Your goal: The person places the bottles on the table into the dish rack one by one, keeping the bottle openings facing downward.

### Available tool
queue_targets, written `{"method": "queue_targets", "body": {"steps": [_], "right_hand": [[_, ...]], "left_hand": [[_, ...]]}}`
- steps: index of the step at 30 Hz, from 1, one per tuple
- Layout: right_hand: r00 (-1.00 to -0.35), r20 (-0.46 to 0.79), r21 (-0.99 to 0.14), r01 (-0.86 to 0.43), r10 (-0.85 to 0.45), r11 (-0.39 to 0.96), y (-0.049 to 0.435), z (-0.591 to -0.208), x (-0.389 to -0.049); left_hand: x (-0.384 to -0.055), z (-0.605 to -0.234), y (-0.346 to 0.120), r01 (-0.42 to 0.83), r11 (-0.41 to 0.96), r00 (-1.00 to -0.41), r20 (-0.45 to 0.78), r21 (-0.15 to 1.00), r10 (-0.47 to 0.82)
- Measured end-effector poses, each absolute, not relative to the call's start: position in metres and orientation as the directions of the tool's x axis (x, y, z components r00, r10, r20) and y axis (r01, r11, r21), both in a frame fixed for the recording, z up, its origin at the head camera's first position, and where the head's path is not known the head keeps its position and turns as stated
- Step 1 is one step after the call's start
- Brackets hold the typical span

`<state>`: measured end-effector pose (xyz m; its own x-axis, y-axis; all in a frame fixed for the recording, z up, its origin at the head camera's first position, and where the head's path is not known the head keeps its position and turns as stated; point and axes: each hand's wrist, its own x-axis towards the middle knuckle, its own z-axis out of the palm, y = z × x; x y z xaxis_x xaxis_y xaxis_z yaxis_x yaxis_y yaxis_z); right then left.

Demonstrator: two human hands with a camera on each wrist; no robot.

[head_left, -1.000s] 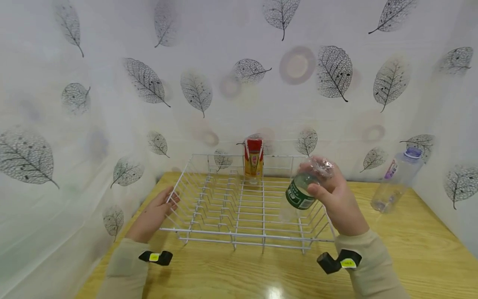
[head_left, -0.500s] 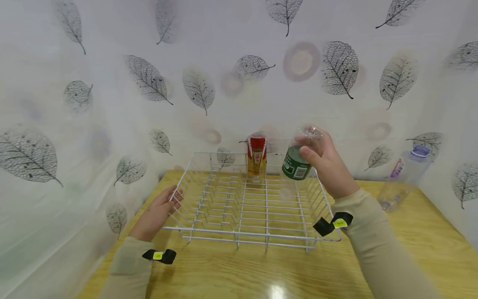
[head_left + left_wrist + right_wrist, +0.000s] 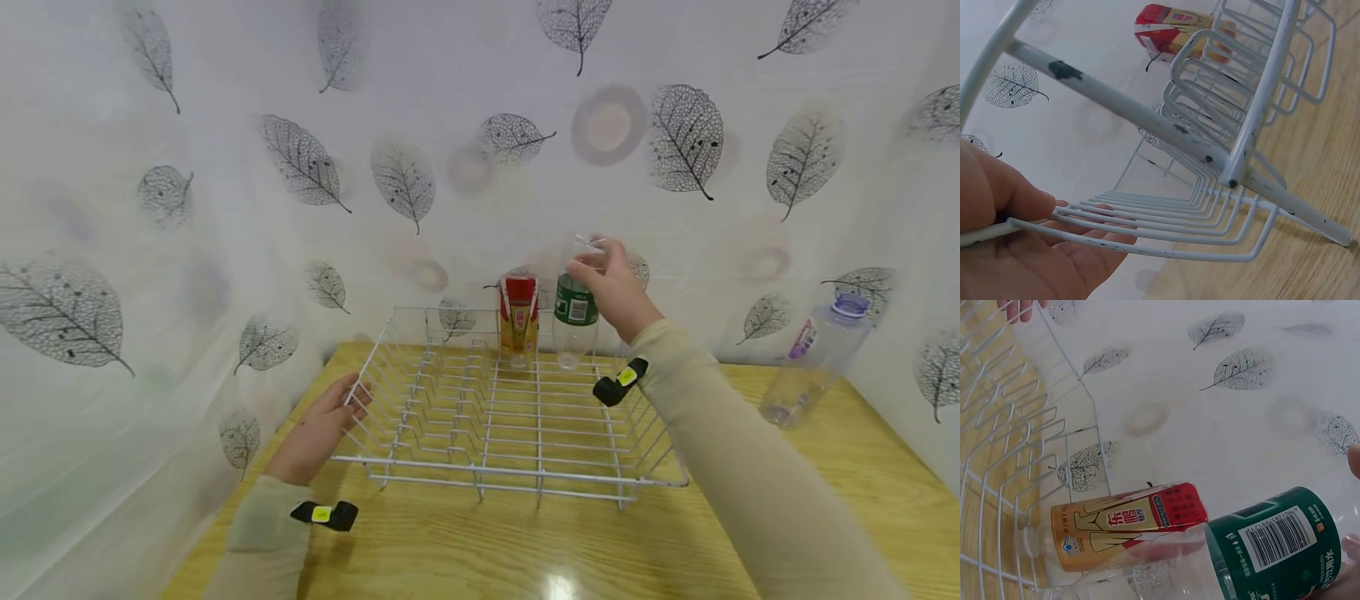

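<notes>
A clear plastic bottle with a green label (image 3: 576, 302) is upside down, its neck low over the back of the white wire dish rack (image 3: 510, 473). My right hand (image 3: 617, 287) grips it near its base, which points up. Beside it on the left stands a red-and-yellow-labelled bottle (image 3: 519, 317), also neck down in the rack. In the right wrist view the green label (image 3: 1275, 540) overlaps the end of the red-and-yellow bottle (image 3: 1125, 525). My left hand (image 3: 322, 429) holds the rack's left rim, thumb above the wire and fingers underneath, as the left wrist view shows.
A clear bottle with a purple neck (image 3: 817, 358) stands neck up on the wooden table (image 3: 465, 550), right of the rack. Rows of wire prongs fill the rack's left half. A white leaf-patterned curtain (image 3: 480, 200) hangs behind and at the sides.
My right hand has carried the green-labelled bottle left and toward the back of the rack, tipping it more upright beside the red-and-yellow one. My left hand stays on the rim.
</notes>
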<state>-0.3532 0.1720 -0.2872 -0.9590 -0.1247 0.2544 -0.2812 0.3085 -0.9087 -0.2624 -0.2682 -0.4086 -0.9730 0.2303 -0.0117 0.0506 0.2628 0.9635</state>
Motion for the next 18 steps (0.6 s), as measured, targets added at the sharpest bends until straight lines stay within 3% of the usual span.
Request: {"method": "queue_targets", "body": {"steps": [6, 18], "right_hand": [[-0.98, 0.174, -0.929, -0.197, -0.1, 0.313, 0.17, -0.301, -0.374], [-0.986, 0.158, -0.912, -0.164, -0.046, 0.375, 0.167, -0.329, -0.395]], "left_hand": [[-0.263, -0.41, -0.266, 0.05, 0.217, -0.97, -0.004, 0.975, 0.244], [-0.263, -0.409, -0.267, 0.03, 0.233, -0.973, -0.025, 0.972, 0.23]]}}
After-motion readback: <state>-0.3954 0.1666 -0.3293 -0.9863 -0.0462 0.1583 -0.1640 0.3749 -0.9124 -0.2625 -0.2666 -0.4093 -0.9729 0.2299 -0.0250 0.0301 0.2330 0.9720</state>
